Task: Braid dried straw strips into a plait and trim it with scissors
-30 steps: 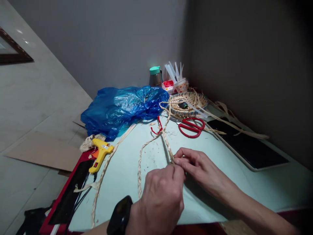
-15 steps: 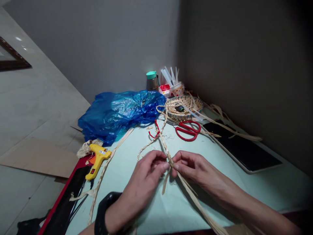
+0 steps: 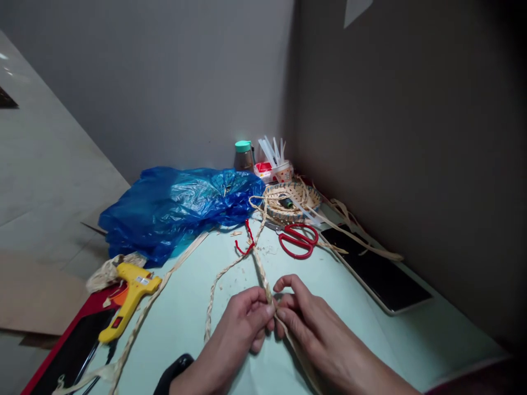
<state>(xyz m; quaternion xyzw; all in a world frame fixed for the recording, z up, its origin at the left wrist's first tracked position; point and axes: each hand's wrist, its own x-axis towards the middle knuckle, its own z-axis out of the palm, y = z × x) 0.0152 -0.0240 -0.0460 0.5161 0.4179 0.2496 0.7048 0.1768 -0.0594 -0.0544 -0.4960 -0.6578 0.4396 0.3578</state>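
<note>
A pale braid [image 3: 262, 272] of flat straw-like strands runs down the middle of the table, its far end tied with a red cord [image 3: 249, 241]. My left hand [image 3: 242, 323] pinches the braid's near end between thumb and fingers. Close against it, my right hand [image 3: 304, 323] has its thumb and lower fingers closed on the loose strands, while the index finger is lifted and bent. Unbraided strands [image 3: 300, 356] trail from there toward the table's near edge. A thinner braid [image 3: 211, 296] curves away to the left from the red cord.
Red-handled scissors [image 3: 298, 241] lie beyond my right hand, with a dark-screened tablet [image 3: 374, 271] to the right. A woven basket [image 3: 269, 211] and a blue plastic bag [image 3: 181, 208] sit at the back. At left lies a yellow glue gun [image 3: 129, 299].
The view has tilted up and turned right, so everything sits lower and further left. My right index finger has lifted off the braid; the short strand end hanging between my hands no longer shows.
</note>
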